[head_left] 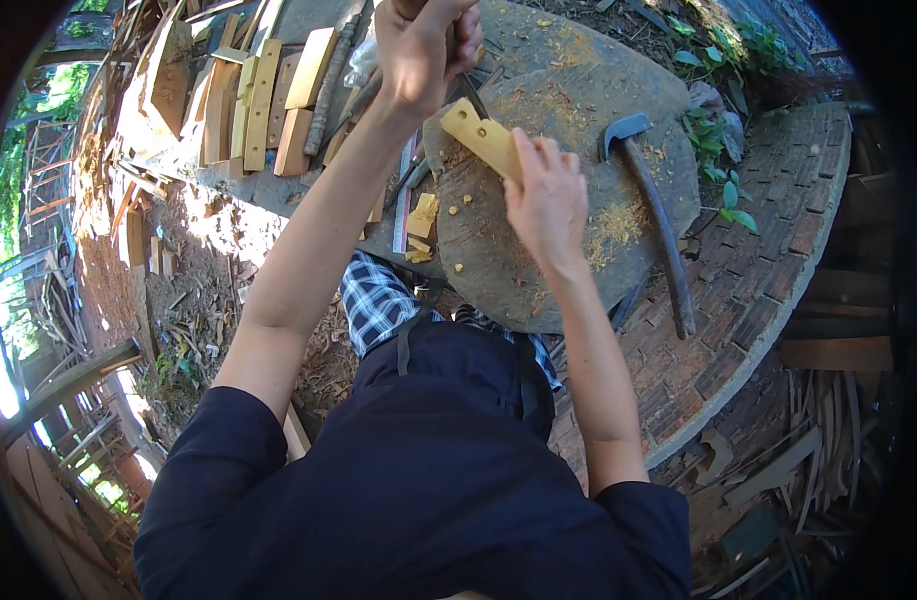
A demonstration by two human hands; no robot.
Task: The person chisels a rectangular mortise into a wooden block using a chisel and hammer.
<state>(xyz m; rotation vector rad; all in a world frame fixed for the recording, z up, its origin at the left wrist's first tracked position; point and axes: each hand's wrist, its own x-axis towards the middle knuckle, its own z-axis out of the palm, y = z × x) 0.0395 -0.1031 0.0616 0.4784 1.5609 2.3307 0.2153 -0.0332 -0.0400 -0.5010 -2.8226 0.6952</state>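
My left hand (pixel 433 55) is raised at the top edge, its fingers closed round a brown rounded handle (pixel 408 7), mostly cut off by the picture's edge. Below that hand, a thin dark metal shank (pixel 472 92) slants down to the wooden block; whether it joins the handle is hidden. My right hand (pixel 548 195) grips the near end of this pale yellow wooden block (pixel 481 137), which has round holes in its upper face. The block is held over a round chopping stump (pixel 578 110). Right of my right hand lies an adze (pixel 658 220) with a curved dark handle.
Wood chips (pixel 421 218) and sawdust (pixel 618 228) lie on and beside the stump. Several drilled wooden blocks (pixel 263 105) stand in a row at the upper left. A ruler (pixel 401 215) lies left of the stump. Curved brick paving (pixel 758 250) borders the right side.
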